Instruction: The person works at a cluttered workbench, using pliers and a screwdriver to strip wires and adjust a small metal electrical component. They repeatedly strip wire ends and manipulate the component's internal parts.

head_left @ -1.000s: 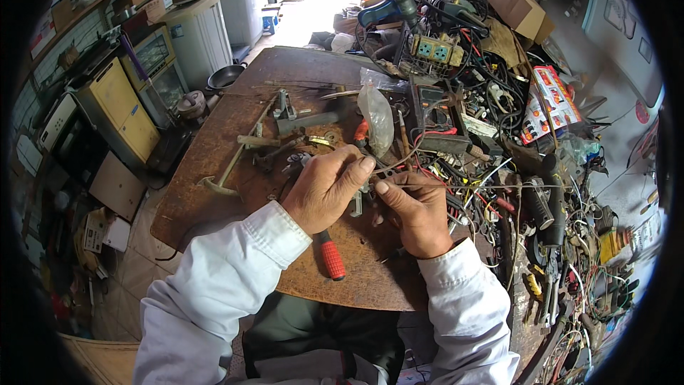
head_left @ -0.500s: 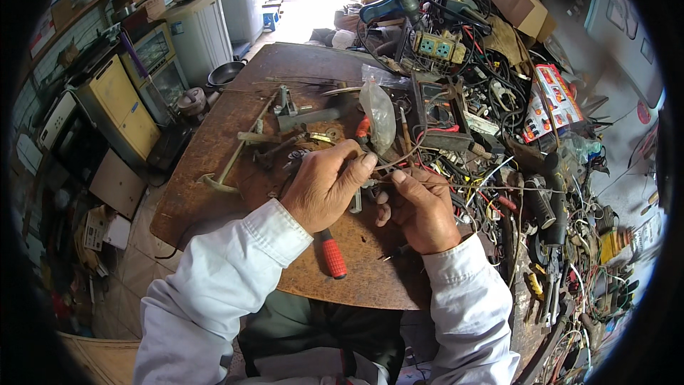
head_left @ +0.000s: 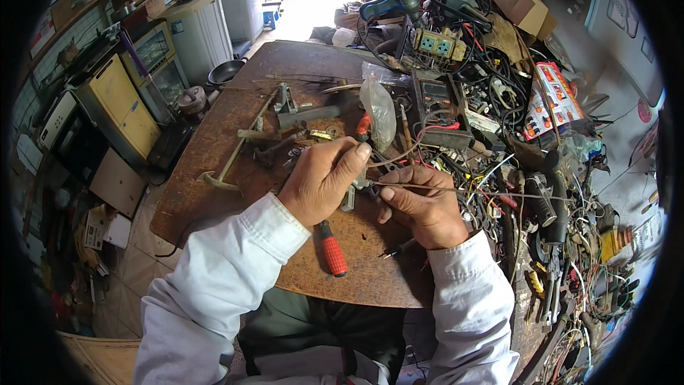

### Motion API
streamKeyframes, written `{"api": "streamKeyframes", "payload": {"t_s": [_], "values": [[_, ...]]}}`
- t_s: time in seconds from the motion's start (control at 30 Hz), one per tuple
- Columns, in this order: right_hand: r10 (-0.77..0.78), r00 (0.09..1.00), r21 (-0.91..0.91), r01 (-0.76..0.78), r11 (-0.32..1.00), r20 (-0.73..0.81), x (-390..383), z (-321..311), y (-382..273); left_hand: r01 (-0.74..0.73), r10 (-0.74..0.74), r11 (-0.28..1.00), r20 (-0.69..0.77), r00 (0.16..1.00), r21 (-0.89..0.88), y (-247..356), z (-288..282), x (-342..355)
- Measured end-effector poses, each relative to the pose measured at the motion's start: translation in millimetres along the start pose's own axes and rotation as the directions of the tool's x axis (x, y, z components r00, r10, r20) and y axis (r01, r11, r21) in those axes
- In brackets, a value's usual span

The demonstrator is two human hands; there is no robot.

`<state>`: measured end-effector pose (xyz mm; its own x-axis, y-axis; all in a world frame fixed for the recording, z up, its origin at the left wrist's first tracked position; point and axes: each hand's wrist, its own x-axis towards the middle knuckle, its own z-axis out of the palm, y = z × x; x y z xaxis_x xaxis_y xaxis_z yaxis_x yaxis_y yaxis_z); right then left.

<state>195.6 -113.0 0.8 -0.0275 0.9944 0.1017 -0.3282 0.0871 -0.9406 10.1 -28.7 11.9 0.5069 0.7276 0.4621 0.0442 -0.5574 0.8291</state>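
Note:
My left hand is closed, its thumb pressed against the fingers, on a small grey metal part that shows below the thumb. A thin brown wire is pinched between the thumb and fingers of my right hand. One length of it stretches away to the right. Another thin strand bends up from beside my left thumb. Just under my left wrist lies a red-handled screwdriver on the brown table. Where the wire meets the metal part is too small to make out.
A hammer, a grey tube and a clear plastic bag lie beyond my hands. Tangled cables, a multimeter and a blue heat gun crowd the right side. Cabinets stand at left.
My hands have moved slightly apart, the right one a little to the right and down. More of the metal part shows between them. The wire still runs from my right hand.

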Motion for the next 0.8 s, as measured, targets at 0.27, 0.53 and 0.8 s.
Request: {"api": "streamKeyframes", "payload": {"t_s": [0.27, 0.53, 0.8], "values": [[-0.057, 0.996, -0.226, 0.070, 0.972, 0.063, -2, -4, -5, 0.086, -0.076, 0.992, 0.115, 0.991, -0.088, 0, -6, 1], [-0.117, 0.974, -0.397, 0.187, 0.898, 0.195, 6, -9, -12, 0.089, -0.075, 0.992, 0.151, 0.986, -0.087, -2, -9, 2], [-0.064, 0.964, -0.410, 0.169, 0.896, 0.258, 10, -14, -16, 0.112, -0.092, 0.989, 0.198, 0.976, -0.096, 4, -11, 1]]}}
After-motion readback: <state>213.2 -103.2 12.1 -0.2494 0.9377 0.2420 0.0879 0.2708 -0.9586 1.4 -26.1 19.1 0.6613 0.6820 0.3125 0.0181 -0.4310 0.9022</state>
